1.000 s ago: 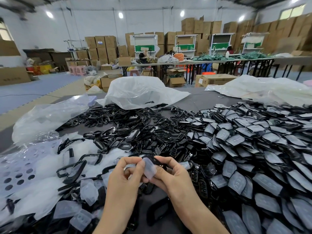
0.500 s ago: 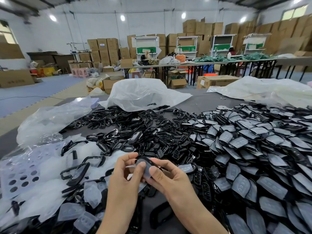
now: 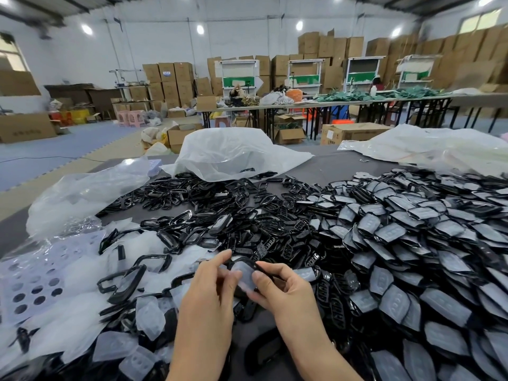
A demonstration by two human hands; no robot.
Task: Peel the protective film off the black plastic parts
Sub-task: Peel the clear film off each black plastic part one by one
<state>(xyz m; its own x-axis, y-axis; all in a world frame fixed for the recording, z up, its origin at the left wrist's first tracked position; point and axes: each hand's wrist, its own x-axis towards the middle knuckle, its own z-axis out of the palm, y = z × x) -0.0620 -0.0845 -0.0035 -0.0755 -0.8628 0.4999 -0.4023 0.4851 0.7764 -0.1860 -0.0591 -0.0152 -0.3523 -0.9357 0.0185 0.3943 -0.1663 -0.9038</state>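
Looking down from the head, we see the left hand [image 3: 209, 287] and right hand [image 3: 287, 294] meet at the near middle of the grey table [image 3: 327, 167]. Both pinch one black plastic part [image 3: 244, 270], its cloudy protective film [image 3: 246, 281] facing us: left fingertips at its left edge, right thumb on its lower right. Film-covered parts [image 3: 412, 243] heap up at right, bare black frames [image 3: 209, 199] lie farther off, and peeled films [image 3: 71, 306] lie near left.
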